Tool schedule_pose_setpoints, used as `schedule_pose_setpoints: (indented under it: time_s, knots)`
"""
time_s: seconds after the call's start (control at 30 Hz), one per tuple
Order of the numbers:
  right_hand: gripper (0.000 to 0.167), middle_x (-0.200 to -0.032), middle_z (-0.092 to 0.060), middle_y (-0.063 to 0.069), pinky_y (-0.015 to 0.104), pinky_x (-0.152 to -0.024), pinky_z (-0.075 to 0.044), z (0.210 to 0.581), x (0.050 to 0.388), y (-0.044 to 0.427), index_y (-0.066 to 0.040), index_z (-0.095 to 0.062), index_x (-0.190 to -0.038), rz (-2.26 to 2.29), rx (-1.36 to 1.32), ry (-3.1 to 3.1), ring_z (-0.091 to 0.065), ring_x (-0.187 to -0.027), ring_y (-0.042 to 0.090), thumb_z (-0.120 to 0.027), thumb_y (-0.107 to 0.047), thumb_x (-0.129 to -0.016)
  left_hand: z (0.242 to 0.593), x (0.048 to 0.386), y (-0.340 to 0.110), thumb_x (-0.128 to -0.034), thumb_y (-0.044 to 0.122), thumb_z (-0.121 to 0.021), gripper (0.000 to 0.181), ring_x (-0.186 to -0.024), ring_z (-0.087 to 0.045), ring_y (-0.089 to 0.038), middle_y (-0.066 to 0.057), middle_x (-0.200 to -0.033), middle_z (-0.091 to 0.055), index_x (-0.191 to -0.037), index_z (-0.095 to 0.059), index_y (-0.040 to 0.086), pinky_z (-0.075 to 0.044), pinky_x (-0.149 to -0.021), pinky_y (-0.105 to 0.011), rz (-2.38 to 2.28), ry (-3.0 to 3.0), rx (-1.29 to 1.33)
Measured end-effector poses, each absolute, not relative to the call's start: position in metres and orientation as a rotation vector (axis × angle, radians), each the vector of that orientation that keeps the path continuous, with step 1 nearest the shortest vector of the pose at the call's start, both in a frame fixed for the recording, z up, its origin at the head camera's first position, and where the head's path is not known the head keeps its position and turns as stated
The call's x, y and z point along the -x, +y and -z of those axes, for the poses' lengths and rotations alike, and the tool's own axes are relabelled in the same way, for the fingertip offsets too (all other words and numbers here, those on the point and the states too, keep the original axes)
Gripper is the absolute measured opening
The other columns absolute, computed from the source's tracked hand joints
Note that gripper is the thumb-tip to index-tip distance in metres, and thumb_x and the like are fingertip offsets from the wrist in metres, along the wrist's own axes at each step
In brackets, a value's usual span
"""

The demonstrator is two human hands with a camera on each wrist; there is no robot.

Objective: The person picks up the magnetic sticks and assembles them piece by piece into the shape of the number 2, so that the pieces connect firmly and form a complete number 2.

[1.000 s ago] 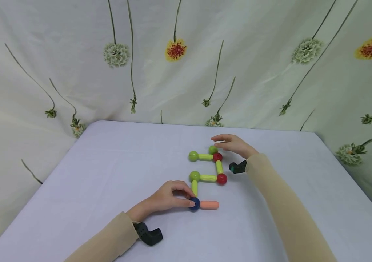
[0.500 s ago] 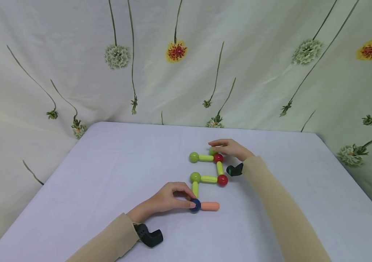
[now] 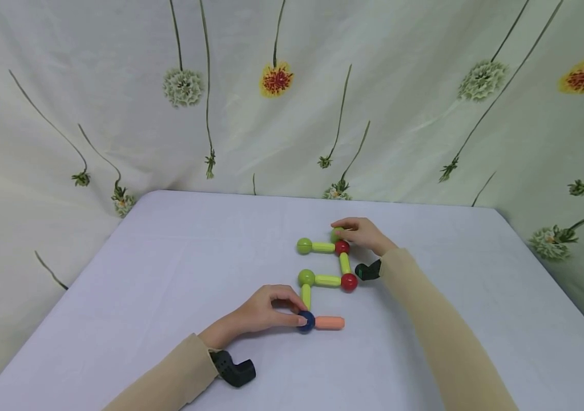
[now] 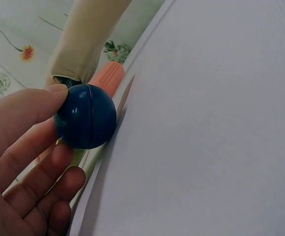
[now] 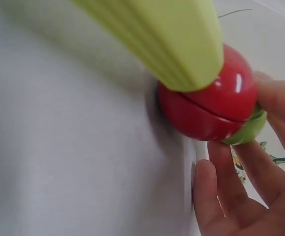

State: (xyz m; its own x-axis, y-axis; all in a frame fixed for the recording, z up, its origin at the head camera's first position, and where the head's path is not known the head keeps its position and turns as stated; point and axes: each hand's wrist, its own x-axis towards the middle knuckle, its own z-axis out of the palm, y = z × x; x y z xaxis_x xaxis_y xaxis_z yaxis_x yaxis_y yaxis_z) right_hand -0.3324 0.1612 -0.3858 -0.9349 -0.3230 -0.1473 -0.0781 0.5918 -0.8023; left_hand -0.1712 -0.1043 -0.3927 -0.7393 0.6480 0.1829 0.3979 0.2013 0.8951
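My left hand [image 3: 266, 308] pinches a blue ball [image 3: 306, 321] between thumb and fingers. From that ball an orange rod [image 3: 330, 323] points right and a yellow-green rod [image 3: 306, 296] runs away to a green ball [image 3: 306, 278]. In the left wrist view the blue ball [image 4: 86, 117] shows a seam round its middle. At the far end, my right hand [image 3: 365, 234] grips another green ball [image 3: 337, 234], partly covered by the fingers, right behind a red ball [image 3: 342, 247]. The right wrist view shows this red ball [image 5: 209, 98] with a yellow-green rod against it.
A second red ball [image 3: 349, 282] and further yellow-green rods [image 3: 327, 281] continue the zigzag chain. Its far left end is a green ball [image 3: 304, 246]. All lie on a white-covered table [image 3: 194, 251], with a flower-printed curtain [image 3: 399, 85] behind.
My right hand has come down and nearer, its thumb and fingers closing round the far green ball. That ball has shifted slightly right. The left hand keeps its hold on the blue ball.
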Motion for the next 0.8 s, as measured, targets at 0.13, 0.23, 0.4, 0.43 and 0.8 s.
schedule_pose_setpoints:
  time_s: [0.13, 0.23, 0.4, 0.43, 0.8]
  knots:
    - [0.038, -0.126, -0.057, 0.01, 0.041, -0.095, -0.043, 0.381, 0.326, 0.164, -0.012, -0.058, -0.127, 1.347, 0.319, 2.553, -0.052, -0.112, 0.027, -0.058, -0.029, -0.093, 0.392, 0.171, -0.104, -0.08, 0.005, -0.073, 0.019, -0.088, -0.06, -0.032, -0.013, -0.091, -0.066, -0.098, -0.069, -0.001, -0.05, -0.081, -0.039, -1.557, 2.243, -0.991]
    - [0.04, -0.127, -0.056, 0.012, 0.041, -0.096, -0.043, 0.375, 0.32, 0.166, -0.011, -0.056, -0.129, 1.418, 0.332, 2.554, -0.054, -0.112, 0.027, -0.058, -0.029, -0.094, 0.39, 0.171, -0.103, -0.08, 0.005, -0.073, 0.019, -0.089, -0.06, -0.032, -0.012, -0.091, -0.066, -0.098, -0.069, -0.001, -0.05, -0.081, -0.04, -1.551, 2.248, -0.984]
    - [0.043, -0.127, -0.055, 0.013, 0.043, -0.097, -0.042, 0.365, 0.309, 0.171, -0.01, -0.055, -0.13, 1.515, 0.367, 2.565, -0.056, -0.109, 0.028, -0.059, -0.03, -0.093, 0.389, 0.17, -0.102, -0.0805, 0.006, -0.072, 0.019, -0.089, -0.06, -0.032, -0.013, -0.091, -0.066, -0.098, -0.069, -0.001, -0.05, -0.081, -0.04, -1.545, 2.255, -0.987]
    - [0.043, -0.127, -0.055, 0.013, 0.043, -0.096, -0.043, 0.364, 0.307, 0.172, -0.009, -0.054, -0.131, 1.531, 0.379, 2.567, -0.057, -0.108, 0.028, -0.06, -0.03, -0.093, 0.389, 0.171, -0.102, -0.0805, 0.006, -0.072, 0.019, -0.089, -0.06, -0.032, -0.013, -0.091, -0.066, -0.098, -0.069, -0.001, -0.05, -0.081, -0.04, -1.546, 2.253, -0.989]
    - [0.047, -0.12, -0.06, 0.008, 0.046, -0.094, -0.044, 0.358, 0.273, 0.177, -0.01, -0.055, -0.129, 1.534, 0.503, 2.602, -0.062, -0.101, 0.026, -0.061, -0.036, -0.091, 0.39, 0.173, -0.104, -0.0804, 0.006, -0.073, 0.019, -0.088, -0.06, -0.03, -0.012, -0.091, -0.066, -0.098, -0.07, 0.0, -0.05, -0.08, -0.039, -1.547, 2.256, -0.988]
